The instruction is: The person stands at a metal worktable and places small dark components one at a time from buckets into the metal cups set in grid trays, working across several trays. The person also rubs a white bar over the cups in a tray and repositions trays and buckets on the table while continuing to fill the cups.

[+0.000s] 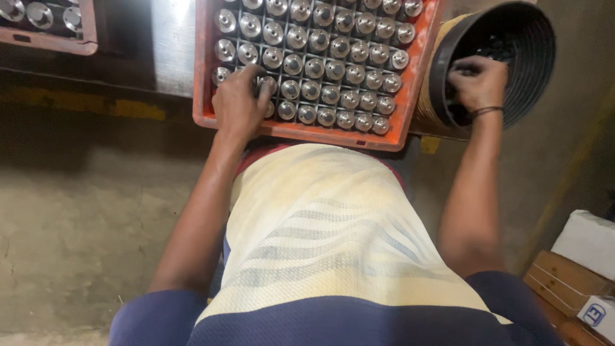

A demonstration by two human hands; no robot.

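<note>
While left hand [238, 102] pinches a metal cylinder [266, 83] in the orange crate [410, 96] (prob. heavy, slick; grip sides), right hand [477, 82], beside crate, grip unclear.

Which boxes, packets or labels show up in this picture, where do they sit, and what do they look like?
Brown cardboard boxes: stacked at the lower right, flat and rectangular, plain brown.
White package: on top of the brown boxes at the right edge, blocky, plain white.
White carton: bottom right corner, with a small blue square mark on its side.
No signs or screens are in view.
</note>
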